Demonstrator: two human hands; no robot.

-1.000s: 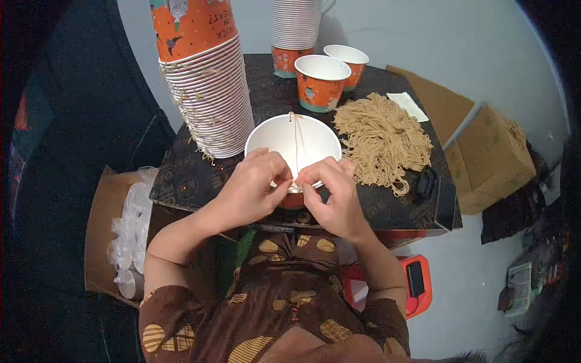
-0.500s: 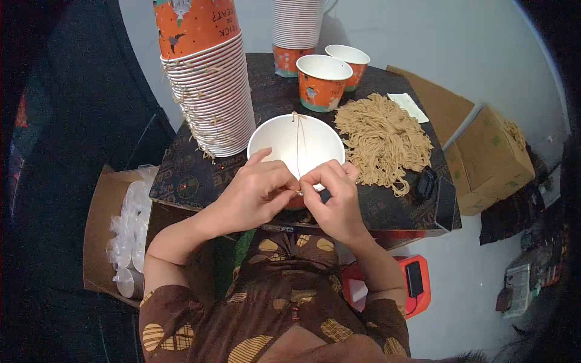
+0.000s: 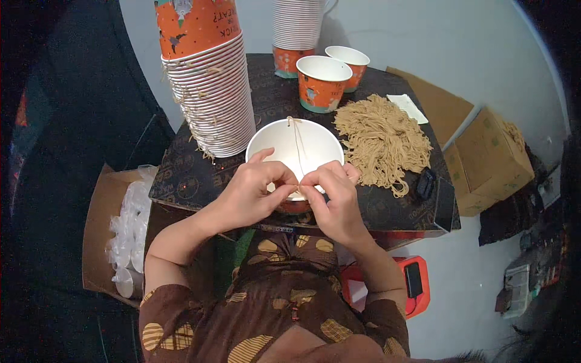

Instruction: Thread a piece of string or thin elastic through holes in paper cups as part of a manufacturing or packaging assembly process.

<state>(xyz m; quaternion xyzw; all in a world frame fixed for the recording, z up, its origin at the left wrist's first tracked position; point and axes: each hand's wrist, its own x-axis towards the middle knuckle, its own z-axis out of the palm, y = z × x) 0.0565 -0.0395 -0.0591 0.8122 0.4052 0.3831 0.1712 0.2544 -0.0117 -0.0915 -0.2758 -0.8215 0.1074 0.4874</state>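
Note:
Before me on the dark table stands a paper bucket (image 3: 321,136), white inside and orange outside. A tan string (image 3: 297,142) passes through the far side of its rim and runs across the opening to my fingers. My left hand (image 3: 254,190) and my right hand (image 3: 333,193) meet at the near rim, thumbs and forefingers pinched on the string. Their fingertips almost touch, and the exact knot or end between them is too small to make out. To the right lies a heap of cut tan strings (image 3: 384,142).
A tall stack of buckets (image 3: 212,97) with strings stands on the left. Two single buckets (image 3: 324,88) and another stack (image 3: 296,27) are farther back. A small black object (image 3: 426,183) lies by the string heap. Cardboard boxes (image 3: 493,160) flank the table (image 3: 181,163).
The string across the bucket has slackened a little, and the bucket has shifted slightly. Both hands stay pinched at the near rim.

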